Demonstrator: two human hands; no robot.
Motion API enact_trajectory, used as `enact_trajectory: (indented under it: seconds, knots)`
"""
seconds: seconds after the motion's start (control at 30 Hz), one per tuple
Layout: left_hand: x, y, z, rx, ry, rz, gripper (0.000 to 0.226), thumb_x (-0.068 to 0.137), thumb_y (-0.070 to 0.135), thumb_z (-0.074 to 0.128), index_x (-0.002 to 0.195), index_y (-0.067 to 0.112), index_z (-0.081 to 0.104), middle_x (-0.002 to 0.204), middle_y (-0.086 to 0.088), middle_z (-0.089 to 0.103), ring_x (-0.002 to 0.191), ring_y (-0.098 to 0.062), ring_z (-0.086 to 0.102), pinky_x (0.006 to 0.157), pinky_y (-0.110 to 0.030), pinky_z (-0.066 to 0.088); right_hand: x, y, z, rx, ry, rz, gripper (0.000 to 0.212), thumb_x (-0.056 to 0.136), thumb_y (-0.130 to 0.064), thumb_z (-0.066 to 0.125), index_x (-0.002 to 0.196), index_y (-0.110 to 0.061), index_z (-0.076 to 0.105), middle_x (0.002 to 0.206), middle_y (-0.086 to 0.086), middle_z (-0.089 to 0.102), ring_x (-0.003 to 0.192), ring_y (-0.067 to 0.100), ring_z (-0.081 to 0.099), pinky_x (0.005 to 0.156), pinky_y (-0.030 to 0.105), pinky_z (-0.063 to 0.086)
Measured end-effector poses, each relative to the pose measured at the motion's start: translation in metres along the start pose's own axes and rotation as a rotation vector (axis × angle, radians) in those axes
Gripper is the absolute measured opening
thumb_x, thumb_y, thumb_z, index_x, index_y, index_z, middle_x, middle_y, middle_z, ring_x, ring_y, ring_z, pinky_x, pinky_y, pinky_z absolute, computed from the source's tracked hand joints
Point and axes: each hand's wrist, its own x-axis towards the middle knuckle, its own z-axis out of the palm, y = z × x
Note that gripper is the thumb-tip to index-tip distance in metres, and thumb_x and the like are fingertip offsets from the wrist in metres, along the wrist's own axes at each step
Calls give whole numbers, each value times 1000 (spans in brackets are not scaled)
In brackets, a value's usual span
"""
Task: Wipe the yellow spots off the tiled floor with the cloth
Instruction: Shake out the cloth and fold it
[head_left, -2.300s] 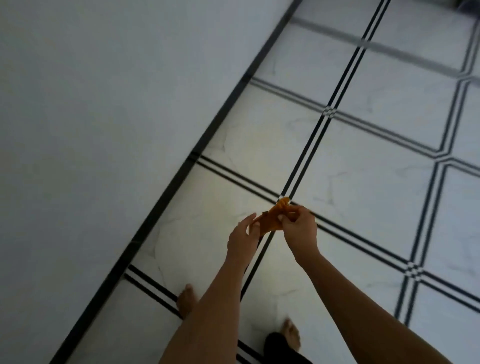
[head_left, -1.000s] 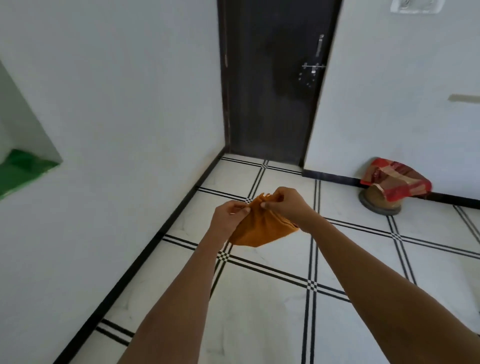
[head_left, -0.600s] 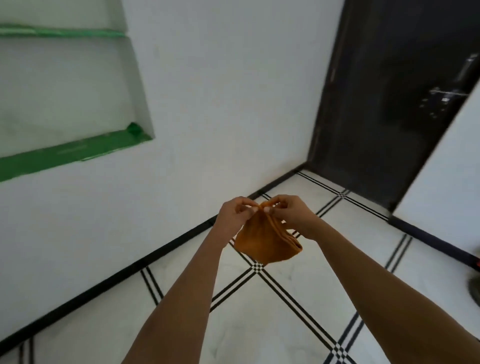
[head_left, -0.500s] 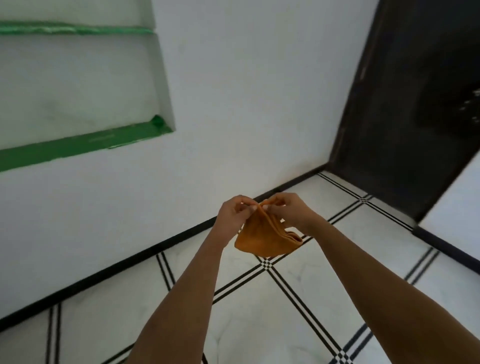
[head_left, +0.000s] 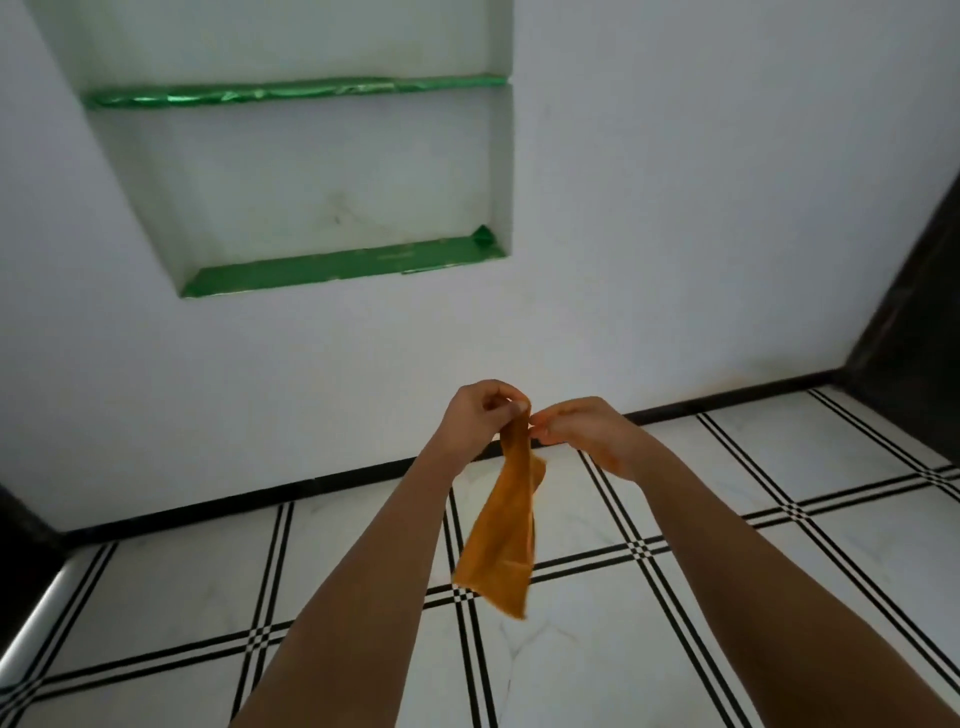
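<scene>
Cloth (head_left: 506, 525), orange and long, hangs from my fingers at the centre of the frame, well above the tiled floor (head_left: 597, 649). My left hand (head_left: 480, 415) pinches its top edge between thumb and curled fingers (head_left: 511, 408). My right hand (head_left: 582, 431) sits just beside it, fingertips bent in and nipping the same top edge from the other side, so both hands meet at one point. The fabric drops straight down from there, narrow at the top, wider toward its lower end, which dangles just below centre, in front of a crossing of black lines on the floor.

Both my forearms reach up from the bottom edge of the frame, bare.

The floor is white tile with double black lines, filling the lower half of the frame. I can make out no yellow spots on the stretch in view. A black skirting (head_left: 311, 486) runs along the foot of the white wall (head_left: 675, 208). In the upper left a recessed niche (head_left: 322, 171) is set in the wall, with two green-lined shelves. At the right edge stands a dark door frame (head_left: 914, 338).
</scene>
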Motion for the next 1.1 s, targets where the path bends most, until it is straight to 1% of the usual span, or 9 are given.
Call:
enact_trajectory:
  seconds: [0.07, 0.2, 0.37, 0.5, 0.63, 0.8, 0.97, 1.03, 1.1]
  knots:
    - [-5, -2, -14, 50, -43, -3, 5, 88, 17, 62, 89, 17, 67, 86, 1, 67, 80, -13, 64, 73, -21, 54, 1, 1, 17, 24, -36, -50, 23, 82, -8, 67, 104, -5, 69, 107, 9, 68, 107, 20, 59, 87, 25, 42]
    - [-12, -6, -43, 54, -35, -11, 6, 87, 19, 63, 90, 18, 68, 87, 4, 67, 82, -8, 62, 68, -14, 50, 8, -10, 49, -6, -62, -112, 26, 80, -20, 71, 101, -6, 69, 104, 10, 68, 105, 22, 61, 99, 35, 44]
    - [-21, -10, -71, 71, 119, 1, 12, 86, 30, 62, 97, 25, 63, 90, 11, 60, 85, -9, 58, 67, -15, 48, 13, -39, 75, -67, -33, -207, 17, 88, -21, 63, 97, -8, 65, 102, 11, 65, 101, 26, 62, 94, 39, 50]
    - [-34, -22, -85, 0, 74, -100, 27, 84, 38, 62, 104, 21, 58, 92, 3, 63, 87, -15, 62, 66, -21, 50, 11, -60, 77, -64, -30, -317, 10, 89, -17, 61, 79, -18, 61, 88, 6, 63, 90, 22, 61, 87, 40, 52]
    - [-47, -43, -75, -45, 58, -194, 24, 82, 37, 66, 91, 15, 63, 95, -3, 67, 94, -20, 63, 77, -25, 51, 11, -73, 66, -52, 20, -361, 4, 90, -17, 59, 88, -14, 61, 94, 8, 62, 91, 23, 60, 83, 39, 52]
    - [-48, -54, -60, -8, -72, -276, 26, 83, 36, 66, 96, 15, 59, 107, -8, 64, 103, -25, 59, 95, -40, 47, 11, -74, 47, 86, 137, -334, 10, 92, -19, 56, 93, -10, 60, 92, 12, 61, 88, 28, 60, 83, 45, 54]
    - [-41, -40, -50, 37, -14, -224, 23, 90, 34, 57, 102, 14, 58, 102, -6, 63, 96, -23, 60, 85, -34, 51, 13, -63, 28, -241, 37, -220, 27, 89, -26, 61, 113, -19, 54, 105, 7, 57, 96, 23, 57, 73, 27, 48]
    - [-33, -24, -50, 82, -1, -134, 15, 91, 31, 56, 98, 18, 62, 97, -3, 63, 93, -20, 60, 81, -30, 52, 11, -59, 25, -394, -92, -192, 41, 85, -29, 66, 123, -21, 53, 109, 3, 54, 102, 20, 55, 83, 29, 46]
    - [-26, -7, -49, 142, -11, -60, 9, 90, 27, 58, 93, 21, 64, 93, -1, 64, 89, -17, 60, 75, -24, 49, 8, -56, 26, -572, -205, -206, 38, 85, -27, 66, 121, -15, 59, 108, 1, 55, 105, 19, 54, 87, 30, 43]
